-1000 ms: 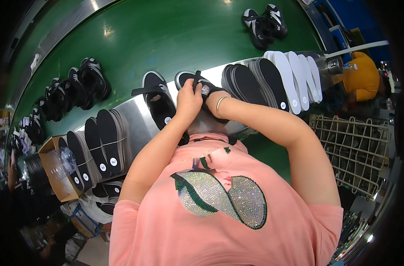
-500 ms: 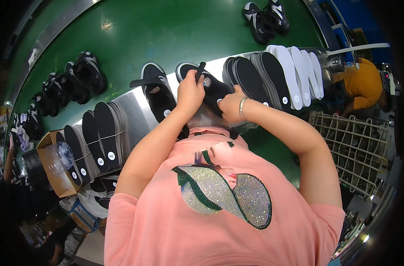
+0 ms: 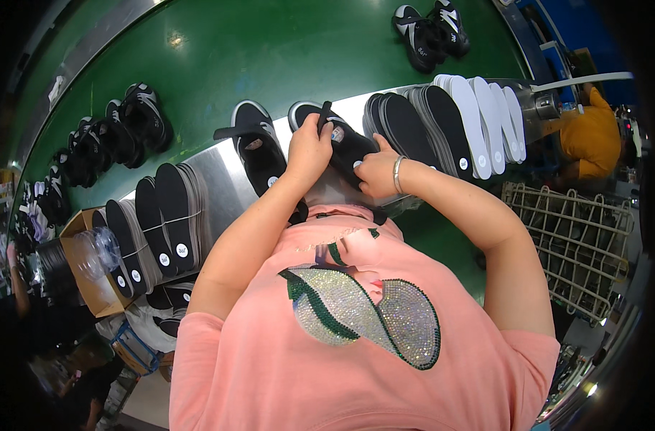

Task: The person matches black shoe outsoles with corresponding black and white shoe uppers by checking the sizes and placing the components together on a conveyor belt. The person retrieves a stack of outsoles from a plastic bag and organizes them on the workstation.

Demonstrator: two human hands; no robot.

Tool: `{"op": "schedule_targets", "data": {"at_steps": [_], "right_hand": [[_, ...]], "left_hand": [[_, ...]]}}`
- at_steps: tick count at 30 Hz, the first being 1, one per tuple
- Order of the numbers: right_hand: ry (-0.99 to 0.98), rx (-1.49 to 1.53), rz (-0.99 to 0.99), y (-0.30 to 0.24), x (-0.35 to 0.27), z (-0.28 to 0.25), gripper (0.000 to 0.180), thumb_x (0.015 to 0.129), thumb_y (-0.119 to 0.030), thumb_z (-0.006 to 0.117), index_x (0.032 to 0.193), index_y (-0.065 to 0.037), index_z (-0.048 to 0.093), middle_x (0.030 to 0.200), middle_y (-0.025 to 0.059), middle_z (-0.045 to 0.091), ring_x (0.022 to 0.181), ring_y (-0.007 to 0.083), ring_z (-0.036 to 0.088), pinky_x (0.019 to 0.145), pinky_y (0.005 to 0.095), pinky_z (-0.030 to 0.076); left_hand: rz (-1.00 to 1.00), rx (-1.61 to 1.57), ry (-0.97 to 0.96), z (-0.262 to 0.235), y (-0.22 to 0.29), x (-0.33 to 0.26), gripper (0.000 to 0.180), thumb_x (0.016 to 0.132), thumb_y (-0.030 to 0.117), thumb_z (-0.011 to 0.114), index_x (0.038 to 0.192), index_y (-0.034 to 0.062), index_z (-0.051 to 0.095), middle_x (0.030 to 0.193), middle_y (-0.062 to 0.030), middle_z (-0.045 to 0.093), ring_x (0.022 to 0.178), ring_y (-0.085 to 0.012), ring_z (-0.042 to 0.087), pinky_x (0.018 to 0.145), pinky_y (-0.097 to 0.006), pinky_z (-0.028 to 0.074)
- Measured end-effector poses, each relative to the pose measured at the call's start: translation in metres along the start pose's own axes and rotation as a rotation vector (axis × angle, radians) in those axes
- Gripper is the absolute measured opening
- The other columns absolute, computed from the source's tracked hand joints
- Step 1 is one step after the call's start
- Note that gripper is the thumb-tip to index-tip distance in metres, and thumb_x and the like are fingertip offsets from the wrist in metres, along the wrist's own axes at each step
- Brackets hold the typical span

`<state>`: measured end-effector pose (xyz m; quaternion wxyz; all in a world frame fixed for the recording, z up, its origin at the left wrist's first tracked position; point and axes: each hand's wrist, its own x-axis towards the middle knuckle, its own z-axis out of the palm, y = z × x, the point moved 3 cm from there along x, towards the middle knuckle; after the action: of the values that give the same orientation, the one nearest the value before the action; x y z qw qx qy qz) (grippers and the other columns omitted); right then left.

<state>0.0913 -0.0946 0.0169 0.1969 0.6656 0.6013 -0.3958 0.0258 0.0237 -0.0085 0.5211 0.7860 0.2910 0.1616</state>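
Observation:
A black sneaker (image 3: 345,147) with a grey-white toe lies before me, toe pointing away. My left hand (image 3: 310,149) is closed on its raised black tongue (image 3: 326,115). At the heel, my right hand (image 3: 380,171), with a bracelet on the wrist, grips the rim with its fingers bent. Beside that hand a round white label (image 3: 358,164) shows inside the heel, apparently on an insole; most of the shoe's inside is hidden. Left of my hands stands a second black sneaker (image 3: 259,154), its tongue folded out and a similar white label in its heel.
Stacks of black insoles (image 3: 406,129) and white insoles (image 3: 465,118) stand at the right, more tied black insoles (image 3: 171,208) at the left. Sneakers (image 3: 142,118) rest on the green table (image 3: 270,50). A wire rack (image 3: 568,237) and a person in yellow (image 3: 592,140) are at the right.
My right hand has shifted very slightly right at the shoe's heel. The left hand keeps its hold on the tongue. The person in yellow has moved a little.

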Motion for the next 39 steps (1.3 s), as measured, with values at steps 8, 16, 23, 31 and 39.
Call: {"op": "schedule_targets", "data": {"at_steps": [8,16,23,31,39], "right_hand": [[0.494,1.582,0.164,0.019,0.014,0.001,0.029,0.083,-0.025,0.051,0.082,0.003,0.056,0.072,0.0105,0.06,0.075,0.0148,0.057,0.068,0.0257,0.044],[0.467,2.035,-0.522,0.037,-0.003,0.013,0.015,0.082,-0.014,0.049,0.077,-0.001,0.055,0.057,0.0035,0.051,0.062,0.0165,0.055,0.063,0.0238,0.041],[0.936,1.387,-0.021,0.02,-0.041,-0.006,0.016,0.082,-0.013,0.049,0.076,0.0,0.056,0.059,0.0016,0.052,0.058,0.0079,0.049,0.057,0.0194,0.039],[0.905,0.976,-0.014,-0.011,-0.046,-0.003,0.015,0.081,-0.008,0.048,0.088,0.001,0.057,0.077,0.0083,0.06,0.073,0.0174,0.056,0.08,0.0278,0.039],[0.769,1.16,0.128,0.017,-0.007,0.053,0.045,0.079,-0.013,0.053,0.117,0.004,0.038,0.113,0.0149,0.045,0.103,0.0226,0.045,0.089,0.0297,0.034]], "left_hand": [[-0.057,-0.005,-0.173,-0.002,-0.003,0.002,0.02,0.081,0.017,0.05,0.09,-0.0003,0.05,0.075,-0.014,0.057,0.07,-0.0218,0.055,0.066,-0.03,0.041],[-0.063,-0.033,-0.081,-0.006,-0.001,0.001,0.02,0.081,0.017,0.05,0.091,0.0001,0.05,0.076,-0.0175,0.057,0.074,-0.0304,0.055,0.066,-0.035,0.042],[0.486,0.249,0.212,-0.027,0.053,-0.021,0.04,0.073,0.019,0.059,0.104,-0.0011,0.043,0.081,-0.015,0.056,0.076,-0.031,0.055,0.071,-0.036,0.043],[0.097,-0.084,-0.186,-0.073,0.047,-0.046,0.012,0.08,0.011,0.048,0.085,0.0011,0.054,0.072,-0.012,0.059,0.068,-0.0236,0.059,0.063,-0.032,0.045],[-0.076,0.655,1.271,-0.351,-0.027,-0.144,0.018,0.079,0.011,0.044,0.092,0.0014,0.053,0.087,-0.0171,0.056,0.079,-0.0326,0.053,0.071,-0.038,0.041]]}}
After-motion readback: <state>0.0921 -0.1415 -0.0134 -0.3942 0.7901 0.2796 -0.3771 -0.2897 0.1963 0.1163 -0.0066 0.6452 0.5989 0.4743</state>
